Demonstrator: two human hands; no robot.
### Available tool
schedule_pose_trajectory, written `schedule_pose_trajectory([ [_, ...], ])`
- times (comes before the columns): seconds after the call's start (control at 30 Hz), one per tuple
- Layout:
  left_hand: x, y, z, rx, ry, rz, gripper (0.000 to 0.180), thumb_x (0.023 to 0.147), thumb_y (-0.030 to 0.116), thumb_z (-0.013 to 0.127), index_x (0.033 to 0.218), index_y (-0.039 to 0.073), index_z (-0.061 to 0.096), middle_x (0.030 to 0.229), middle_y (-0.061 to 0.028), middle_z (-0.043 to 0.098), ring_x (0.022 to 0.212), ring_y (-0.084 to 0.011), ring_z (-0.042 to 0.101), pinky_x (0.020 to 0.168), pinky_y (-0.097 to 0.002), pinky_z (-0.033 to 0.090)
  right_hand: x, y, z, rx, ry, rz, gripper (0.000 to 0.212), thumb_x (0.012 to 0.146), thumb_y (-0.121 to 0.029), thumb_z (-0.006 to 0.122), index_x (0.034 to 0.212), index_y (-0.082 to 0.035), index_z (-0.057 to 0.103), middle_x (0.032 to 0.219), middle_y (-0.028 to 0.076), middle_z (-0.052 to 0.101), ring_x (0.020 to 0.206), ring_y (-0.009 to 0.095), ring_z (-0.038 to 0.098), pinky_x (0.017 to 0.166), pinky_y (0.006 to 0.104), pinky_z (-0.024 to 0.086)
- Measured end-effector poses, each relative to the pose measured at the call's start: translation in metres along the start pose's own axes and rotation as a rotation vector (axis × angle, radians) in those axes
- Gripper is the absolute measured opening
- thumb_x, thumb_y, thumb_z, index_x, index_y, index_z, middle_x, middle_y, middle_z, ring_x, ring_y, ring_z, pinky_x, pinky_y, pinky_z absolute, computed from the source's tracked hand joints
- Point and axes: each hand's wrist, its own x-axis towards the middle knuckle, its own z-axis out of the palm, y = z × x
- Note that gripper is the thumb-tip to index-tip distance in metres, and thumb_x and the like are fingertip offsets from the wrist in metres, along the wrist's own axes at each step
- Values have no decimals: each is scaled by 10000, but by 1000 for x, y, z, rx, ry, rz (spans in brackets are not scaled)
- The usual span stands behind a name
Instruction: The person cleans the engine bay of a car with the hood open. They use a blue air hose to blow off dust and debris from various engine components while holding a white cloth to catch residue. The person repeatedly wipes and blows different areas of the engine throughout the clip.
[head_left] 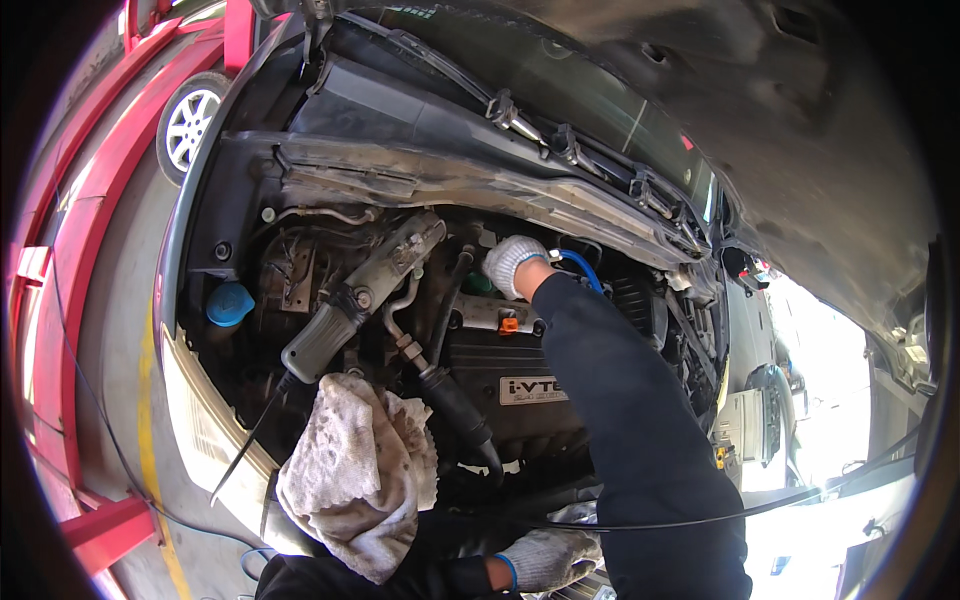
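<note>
My right hand, in a white knitted glove, reaches over the engine to its far side. Its fingers curl downward beside a green part, and what they hold, if anything, is hidden. A blue hose curves just right of that wrist. At the lower edge lies my left hand, also gloved, low at the front of the car; its fingertips are hard to make out. Between them is the black engine cover, with an orange clip at its far edge.
A stained white rag drapes over the car's front edge. Across the engine bay rests a long grey corded tool, possibly a work lamp. A blue cap sits left. The raised hood hangs at right; red lift beams stand left.
</note>
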Motion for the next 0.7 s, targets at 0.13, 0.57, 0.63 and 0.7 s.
schedule_pose_trajectory([
  [0.13,1,-2,3,7,-39,-26,387,1058,399,602,1328,137,692,1273,-186,735,1130,-425,708,986,-521,564,4,10,11,22,66,-99,251,981,-157,631,1135,-99,820,1153,138,807,1063,352,779,842,467,639],
  [0.57,2,-19,22,4,18,34,371,1009,348,671,1284,102,707,1214,-186,745,1102,-418,715,961,-520,570,4,21,11,-173,86,-223,262,1037,-203,559,1162,-161,786,1145,98,802,1086,323,771,832,480,637],
  [0.63,2,-18,20,9,12,34,369,1006,346,675,1278,98,709,1210,-186,746,1100,-417,715,959,-519,570,4,22,13,-125,134,-184,250,1032,-203,566,1147,-168,785,1142,97,803,1076,311,775,817,469,640],
  [0.7,2,-18,19,10,8,37,368,1004,343,678,1271,94,712,1205,-187,747,1098,-417,716,957,-519,571,5,21,16,-183,168,-197,252,1028,-200,570,1140,-169,794,1090,114,808,1037,324,784,803,475,643],
])
